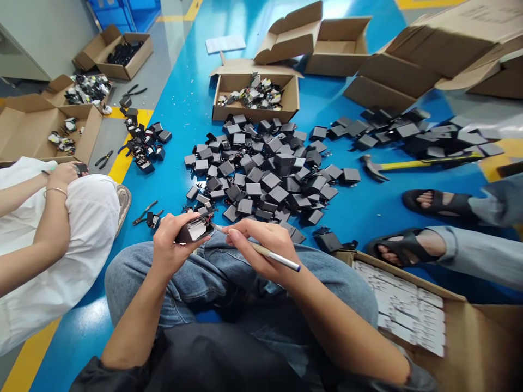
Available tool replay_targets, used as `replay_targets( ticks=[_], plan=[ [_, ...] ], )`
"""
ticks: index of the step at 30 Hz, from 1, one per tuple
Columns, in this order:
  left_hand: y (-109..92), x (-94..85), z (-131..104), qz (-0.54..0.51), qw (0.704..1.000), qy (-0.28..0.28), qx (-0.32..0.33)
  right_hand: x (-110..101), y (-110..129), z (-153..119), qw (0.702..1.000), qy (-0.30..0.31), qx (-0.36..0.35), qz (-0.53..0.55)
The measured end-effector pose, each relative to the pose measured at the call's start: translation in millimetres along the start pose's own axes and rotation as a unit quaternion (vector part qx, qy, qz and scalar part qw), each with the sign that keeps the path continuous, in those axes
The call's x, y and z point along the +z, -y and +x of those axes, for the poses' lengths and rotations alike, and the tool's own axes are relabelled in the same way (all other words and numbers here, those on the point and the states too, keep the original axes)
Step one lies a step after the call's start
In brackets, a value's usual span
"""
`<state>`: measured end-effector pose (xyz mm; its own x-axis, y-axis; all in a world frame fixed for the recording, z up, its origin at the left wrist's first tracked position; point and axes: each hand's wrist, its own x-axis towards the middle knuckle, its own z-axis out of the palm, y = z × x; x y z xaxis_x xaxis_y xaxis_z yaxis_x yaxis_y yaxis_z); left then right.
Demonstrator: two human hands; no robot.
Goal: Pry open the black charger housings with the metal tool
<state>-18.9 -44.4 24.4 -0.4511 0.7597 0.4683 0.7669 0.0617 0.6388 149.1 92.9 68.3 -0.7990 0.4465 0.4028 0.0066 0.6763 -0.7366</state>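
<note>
Blue floor (183, 114) bears a box (255, 113) of parts (263, 93) beyond the held casing (188, 233)

On the right of the frame a claw hammer (420, 163) with a yellow handle lies on the blue floor (183, 103), above the black sandals (440, 202) of a person in jeans (486, 256). A large open carton (433, 54) stands at the upper right, and a flat white slab (225, 44) lies near the top centre. A pale cabinet (49, 32) stands in the upper left corner. At the left edge sits a person in white trousers (84, 234), with pliers (105, 158) nearby.
</note>
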Motion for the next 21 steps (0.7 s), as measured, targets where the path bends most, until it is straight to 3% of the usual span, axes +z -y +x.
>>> replay_targets(
  ticks=[14,21],
  plan=[
    [1.1,-0.3,-0.1,0.009,1.0,0.003,0.019,2.5,-9.9,1.6,0.999,0.031,-0.026,0.01],
    [1.3,-0.4,1.3,0.055,0.997,-0.006,0.046,8.2,-6.1,-1.1,0.994,-0.003,-0.082,-0.066]
  ],
)
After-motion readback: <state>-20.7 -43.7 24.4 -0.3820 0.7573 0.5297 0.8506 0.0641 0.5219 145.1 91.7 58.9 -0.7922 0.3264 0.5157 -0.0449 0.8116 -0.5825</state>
